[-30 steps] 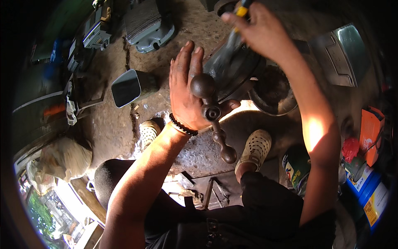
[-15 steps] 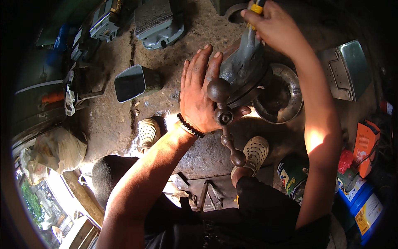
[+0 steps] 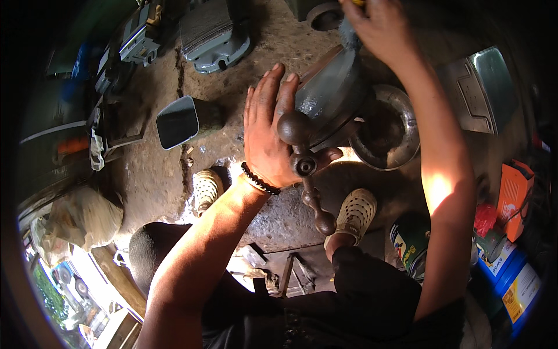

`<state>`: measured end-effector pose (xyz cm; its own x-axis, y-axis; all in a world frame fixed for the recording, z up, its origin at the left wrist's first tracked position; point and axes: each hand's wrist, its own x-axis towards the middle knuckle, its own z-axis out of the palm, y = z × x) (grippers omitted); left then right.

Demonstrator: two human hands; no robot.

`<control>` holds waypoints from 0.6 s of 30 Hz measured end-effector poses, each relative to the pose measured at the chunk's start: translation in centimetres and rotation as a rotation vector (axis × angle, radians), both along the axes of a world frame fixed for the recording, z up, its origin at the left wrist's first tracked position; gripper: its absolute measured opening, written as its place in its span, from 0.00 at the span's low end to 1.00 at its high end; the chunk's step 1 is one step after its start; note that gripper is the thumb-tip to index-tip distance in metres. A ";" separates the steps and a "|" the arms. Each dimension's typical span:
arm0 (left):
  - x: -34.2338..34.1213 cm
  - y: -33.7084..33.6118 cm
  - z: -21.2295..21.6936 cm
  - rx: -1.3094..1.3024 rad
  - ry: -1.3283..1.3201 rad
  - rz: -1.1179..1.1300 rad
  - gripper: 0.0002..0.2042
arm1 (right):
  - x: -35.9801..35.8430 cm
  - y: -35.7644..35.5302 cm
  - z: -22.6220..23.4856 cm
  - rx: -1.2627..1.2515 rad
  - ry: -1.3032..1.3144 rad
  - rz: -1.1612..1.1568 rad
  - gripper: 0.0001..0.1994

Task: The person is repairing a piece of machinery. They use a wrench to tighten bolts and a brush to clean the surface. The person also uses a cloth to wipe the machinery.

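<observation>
A left hand [image 3: 268, 136] lies open and flat against a grey metal housing [image 3: 331, 96], behind a dark ball-ended handle [image 3: 303, 168]. The right hand [image 3: 378, 26] grips something at the top edge. An empty shiny bowl [image 3: 386, 128] sits just beside the housing.

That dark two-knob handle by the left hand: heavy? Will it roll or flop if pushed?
The two-knob handle looks like solid metal, so probably stiff and heavy for its size. Its round knobs look smooth, maybe slippery. It seems pivoted at its hub beside the left hand, so likely swings rather than rolls.

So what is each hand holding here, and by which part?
The left hand lies flat, fingers straight, against the grey metal housing, thumb hooked by the ball-ended crank handle. The right hand grips something at the top edge, mostly out of view.
</observation>
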<state>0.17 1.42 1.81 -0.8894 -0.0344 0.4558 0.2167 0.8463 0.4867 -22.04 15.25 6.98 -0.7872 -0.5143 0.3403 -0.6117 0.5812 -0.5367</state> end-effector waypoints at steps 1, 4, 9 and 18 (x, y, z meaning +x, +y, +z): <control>0.0 0.0 0.0 -0.005 -0.002 0.000 0.57 | 0.6 -0.4 0.4 0.018 -0.124 -0.015 0.14; -0.1 0.1 -0.2 -0.023 0.016 0.016 0.56 | 2.5 -1.0 1.6 -0.049 -0.077 0.015 0.13; -0.2 0.1 -0.5 -0.048 0.071 -0.005 0.56 | 3.1 2.0 4.7 -0.352 -0.603 0.011 0.11; -0.4 0.2 -0.5 -0.104 0.046 -0.041 0.50 | 1.2 6.5 0.7 -0.374 -0.933 -0.111 0.09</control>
<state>-0.23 1.63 1.26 -0.8670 0.0513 0.4957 0.2723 0.8818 0.3851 -20.83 21.74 7.69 -0.8584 -0.4080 -0.3111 0.1926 0.3057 -0.9324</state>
